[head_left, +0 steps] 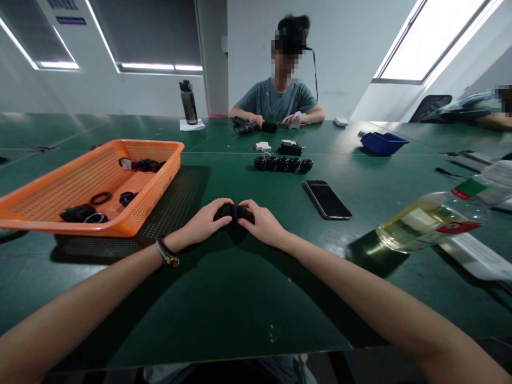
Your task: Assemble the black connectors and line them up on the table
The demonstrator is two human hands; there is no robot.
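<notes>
Two small black round parts meet just above the green table point(240, 298), one in each hand. My left hand point(210, 221) is closed round the left black part point(226, 210), thumb in front and fingers behind. On the other side, my right hand point(262, 224) grips the right black part point(241, 212) in the same way. The two parts face each other and look close together or touching; I cannot tell whether they are joined. Beyond my hands stands a row of several similar black round parts point(283, 164).
An orange basket point(158, 200) with black parts and cables is at left. A phone point(327, 200) and a large bottle point(430, 221) lie to the right. Farther back are a blue bin point(383, 143), a dark bottle point(188, 102) and a person point(280, 98) handling a drill point(247, 127).
</notes>
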